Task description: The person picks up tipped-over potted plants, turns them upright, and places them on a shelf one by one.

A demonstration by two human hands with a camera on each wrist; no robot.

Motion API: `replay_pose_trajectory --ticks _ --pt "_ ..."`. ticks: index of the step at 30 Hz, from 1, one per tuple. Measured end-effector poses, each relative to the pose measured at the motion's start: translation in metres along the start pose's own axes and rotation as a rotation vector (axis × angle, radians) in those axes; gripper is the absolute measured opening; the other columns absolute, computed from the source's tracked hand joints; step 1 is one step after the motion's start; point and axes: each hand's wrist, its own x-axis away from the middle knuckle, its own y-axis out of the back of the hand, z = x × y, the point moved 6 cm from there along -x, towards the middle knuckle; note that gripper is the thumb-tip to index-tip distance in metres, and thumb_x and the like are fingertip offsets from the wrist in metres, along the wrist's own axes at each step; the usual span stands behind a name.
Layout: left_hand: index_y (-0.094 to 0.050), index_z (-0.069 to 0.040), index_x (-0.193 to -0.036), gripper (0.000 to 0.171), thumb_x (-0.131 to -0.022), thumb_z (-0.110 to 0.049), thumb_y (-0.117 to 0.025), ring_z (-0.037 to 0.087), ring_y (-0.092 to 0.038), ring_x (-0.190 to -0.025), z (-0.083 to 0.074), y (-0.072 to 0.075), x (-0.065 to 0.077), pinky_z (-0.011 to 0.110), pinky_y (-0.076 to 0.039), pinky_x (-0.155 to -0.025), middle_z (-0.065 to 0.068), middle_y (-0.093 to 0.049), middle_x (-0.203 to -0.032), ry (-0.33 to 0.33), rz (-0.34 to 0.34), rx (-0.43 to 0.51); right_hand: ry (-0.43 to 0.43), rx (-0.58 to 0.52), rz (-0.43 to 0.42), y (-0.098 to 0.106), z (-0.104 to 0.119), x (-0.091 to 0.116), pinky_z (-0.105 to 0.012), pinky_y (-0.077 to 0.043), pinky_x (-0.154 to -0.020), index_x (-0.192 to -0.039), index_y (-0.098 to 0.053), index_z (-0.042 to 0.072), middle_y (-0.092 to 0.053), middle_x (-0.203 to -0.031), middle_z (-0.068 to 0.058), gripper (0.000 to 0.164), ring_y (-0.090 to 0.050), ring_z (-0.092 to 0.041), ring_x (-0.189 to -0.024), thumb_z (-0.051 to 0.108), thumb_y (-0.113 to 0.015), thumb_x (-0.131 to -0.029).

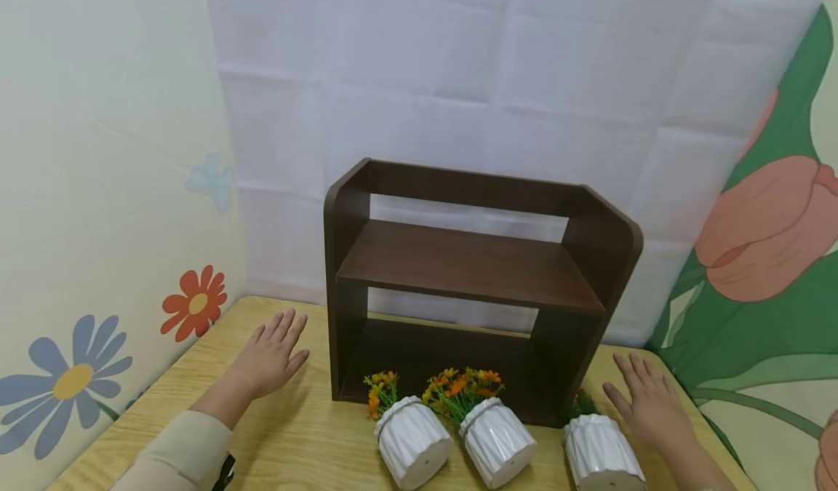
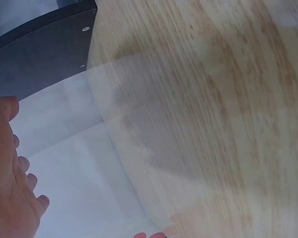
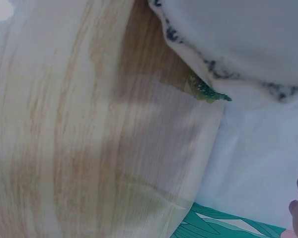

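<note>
My left hand point(image 1: 270, 356) hovers palm down with straight fingers over the left of the table, apart from the dark brown shelf point(image 1: 471, 269). On the right, my right hand point(image 1: 648, 404) is held out flat, holding nothing. It is nearest to a white fluted pot point(image 1: 601, 451) with green foliage, a gap between them. Two more white pots, one left point(image 1: 414, 444) and one middle point(image 1: 497, 444), lie tipped over before the shelf, bases towards me. Orange and yellow flowers point(image 1: 458, 388) spread from them. The right wrist view shows a white pot's dark-speckled rim point(image 3: 223, 74) close up.
The two-tier shelf stands upright at the back of the wood-grain table point(image 1: 288, 433). Behind it hangs a creased white cloth point(image 1: 425, 76). Walls with painted flowers flank the table, a red flower point(image 1: 195, 303) left and a pink tulip point(image 1: 772, 229) right.
</note>
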Motion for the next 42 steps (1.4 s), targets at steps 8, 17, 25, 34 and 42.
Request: replay_pose_trajectory --ticks 8,17,25,34,42 --pt "-0.03 0.004 -0.15 0.068 -0.1 -0.035 -0.051 0.05 -0.02 -0.143 0.004 0.002 0.001 0.067 -0.017 -0.113 0.032 -0.022 -0.157 0.003 -0.003 0.03 0.008 -0.01 -0.011 0.002 0.004 -0.002 -0.072 -0.016 -0.105 -0.148 -0.033 -0.005 -0.026 -0.149 -0.041 0.07 -0.023 -0.058 -0.135 0.048 -0.042 -0.102" --pt "-0.028 0.008 -0.149 0.067 -0.101 -0.033 -0.051 0.053 -0.02 -0.142 0.001 0.015 -0.004 0.068 -0.019 -0.112 0.035 -0.021 -0.155 0.018 -0.047 0.156 0.0 -0.06 0.006 0.003 0.01 -0.003 -0.073 -0.016 -0.104 -0.149 -0.029 -0.006 -0.023 -0.149 -0.042 0.073 -0.02 -0.059 -0.136 0.05 -0.038 -0.103" --pt "-0.024 0.013 -0.148 0.067 -0.102 -0.03 -0.047 0.056 -0.019 -0.141 -0.002 0.029 -0.011 0.066 -0.02 -0.113 0.038 -0.02 -0.154 -0.005 -0.096 0.261 0.018 -0.129 -0.025 0.004 0.017 0.0 -0.071 -0.02 -0.104 -0.148 -0.028 -0.01 -0.022 -0.147 -0.046 0.071 -0.02 -0.062 -0.133 0.044 -0.04 -0.104" --pt "-0.008 0.007 -0.154 0.073 -0.105 -0.037 -0.04 0.051 -0.003 -0.146 -0.013 0.054 -0.021 0.068 -0.009 -0.114 0.033 -0.003 -0.16 0.003 -0.074 0.493 -0.023 -0.189 -0.006 0.004 0.023 0.005 -0.074 -0.024 -0.101 -0.15 -0.023 -0.009 -0.021 -0.148 -0.045 0.073 -0.022 -0.062 -0.133 0.045 -0.039 -0.104" --pt "0.0 0.003 -0.156 0.072 -0.106 -0.038 -0.034 0.046 0.001 -0.149 -0.028 0.071 -0.03 0.065 -0.006 -0.116 0.026 0.001 -0.162 0.008 -0.075 0.691 -0.085 -0.235 0.075 -0.001 0.029 0.008 -0.072 -0.028 -0.101 -0.151 -0.016 -0.011 -0.018 -0.149 -0.044 0.079 -0.024 -0.062 -0.132 0.049 -0.033 -0.104"
